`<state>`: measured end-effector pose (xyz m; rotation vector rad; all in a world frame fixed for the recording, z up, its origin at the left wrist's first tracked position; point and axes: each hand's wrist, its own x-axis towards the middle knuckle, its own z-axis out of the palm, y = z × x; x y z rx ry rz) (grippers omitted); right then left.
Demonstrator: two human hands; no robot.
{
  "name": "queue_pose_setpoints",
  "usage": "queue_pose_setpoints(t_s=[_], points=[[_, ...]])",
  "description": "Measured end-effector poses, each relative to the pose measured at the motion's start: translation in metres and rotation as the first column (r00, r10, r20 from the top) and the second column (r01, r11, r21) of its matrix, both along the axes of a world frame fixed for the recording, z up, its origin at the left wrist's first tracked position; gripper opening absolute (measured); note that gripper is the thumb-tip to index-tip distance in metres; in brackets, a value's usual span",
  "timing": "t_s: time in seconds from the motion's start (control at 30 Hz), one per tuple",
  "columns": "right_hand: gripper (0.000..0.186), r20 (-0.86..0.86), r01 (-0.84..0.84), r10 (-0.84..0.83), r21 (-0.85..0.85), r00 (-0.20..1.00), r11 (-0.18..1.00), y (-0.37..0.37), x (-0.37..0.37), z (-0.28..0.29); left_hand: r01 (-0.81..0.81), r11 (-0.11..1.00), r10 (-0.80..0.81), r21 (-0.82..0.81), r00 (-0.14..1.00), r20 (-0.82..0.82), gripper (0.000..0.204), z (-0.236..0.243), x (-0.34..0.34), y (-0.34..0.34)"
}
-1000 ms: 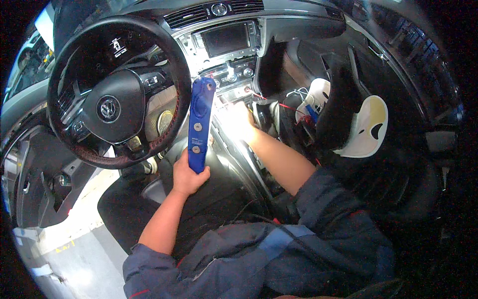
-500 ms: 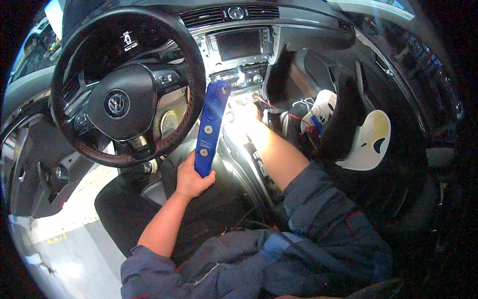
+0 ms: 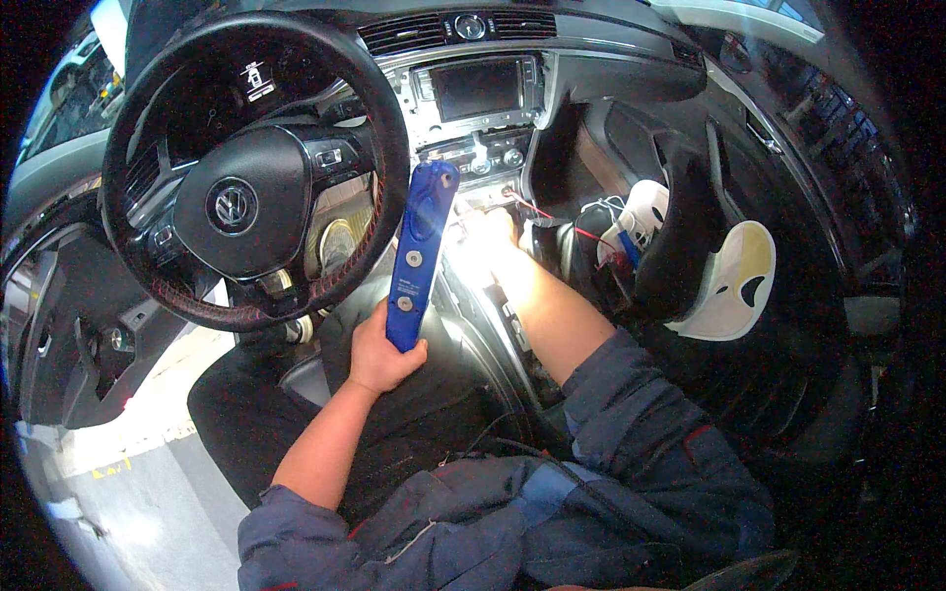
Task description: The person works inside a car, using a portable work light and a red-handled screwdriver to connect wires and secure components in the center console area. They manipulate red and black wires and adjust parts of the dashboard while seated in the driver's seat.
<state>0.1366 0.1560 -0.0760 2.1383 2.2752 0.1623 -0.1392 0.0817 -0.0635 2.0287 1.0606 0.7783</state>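
A blue flat work light [image 3: 418, 236] stands nearly upright in my left hand [image 3: 382, 357], its lower end gripped between fingers and thumb. Its beam falls on the centre console [image 3: 455, 295], which is strongly overexposed there. Into that bright patch reaches my right hand [image 3: 493, 236], below the climate control panel [image 3: 478, 153]. Glare washes out its fingers, so what they touch or hold is hidden. Just beyond that hand, a red wire [image 3: 530, 204] runs from the console toward the passenger footwell.
The steering wheel [image 3: 241, 187] stands to the left of the light, close to it. A dash screen [image 3: 478, 89] sits above the console. On the passenger side are a white mask-shaped piece [image 3: 731, 286], bundled wires [image 3: 616, 246] and the dark door. The driver's door [image 3: 84, 340] is open.
Both hands and the work light hold almost the same place. The whole view has shifted very slightly.
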Motion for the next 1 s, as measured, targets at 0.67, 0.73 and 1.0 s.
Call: queue_pose_setpoints(t_s=[0.67, 0.73, 1.0], points=[[0.033, 0.116, -0.193, 0.176, 0.161, 0.978, 0.968, -0.006, -0.002, 0.001, 0.019, 1.000, -0.019, 0.000, 0.999, 0.038, 0.072, 0.000, 0.000, 0.000], [0.031, 0.024, -0.055, 0.054, 0.056, 0.998, 0.997, -0.001, 0.002, 0.003, 0.012, 1.000, -0.012, -0.008, 0.999, 0.031, 0.072, 0.000, 0.000, 0.000], [0.025, -0.133, 0.172, -0.181, -0.081, 0.974, 0.982, 0.037, 0.029, 0.003, 0.009, 1.000, -0.009, 0.016, 1.000, 0.005, 0.069, -0.005, 0.000, 0.003]])
